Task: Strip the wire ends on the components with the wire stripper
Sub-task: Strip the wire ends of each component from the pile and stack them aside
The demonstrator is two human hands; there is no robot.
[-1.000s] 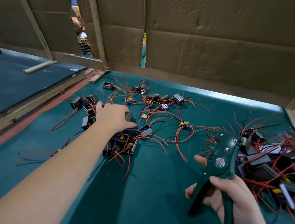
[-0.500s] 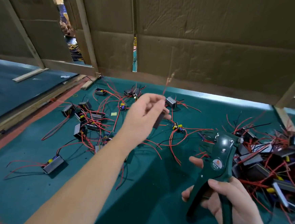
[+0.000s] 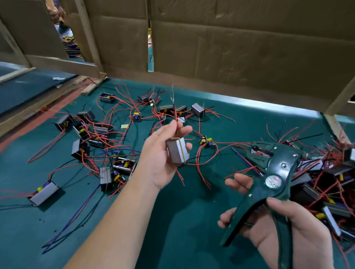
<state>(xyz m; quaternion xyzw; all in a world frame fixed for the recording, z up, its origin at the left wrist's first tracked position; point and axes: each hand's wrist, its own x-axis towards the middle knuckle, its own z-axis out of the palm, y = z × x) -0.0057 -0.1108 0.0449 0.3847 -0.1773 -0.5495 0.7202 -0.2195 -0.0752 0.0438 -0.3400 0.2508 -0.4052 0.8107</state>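
Head view: left hand (image 3: 159, 160) cups a silver component (image 3: 176, 153) in the palm and pinches its wire (image 3: 174, 113) between the fingertips above the box, so the end stands up past the grip, probably to offer it straight to the tool. Right hand (image 3: 288, 228) is wrapped round the spread handles of the wire stripper (image 3: 275, 180), whose head aims toward the left-hand grip but is apart from the wire, with nothing in it. Loose components (image 3: 105, 175) lie left of and beyond the left grip, a tangled pile (image 3: 334, 182) sits just behind the stripper head, all on the green mat (image 3: 187, 220)
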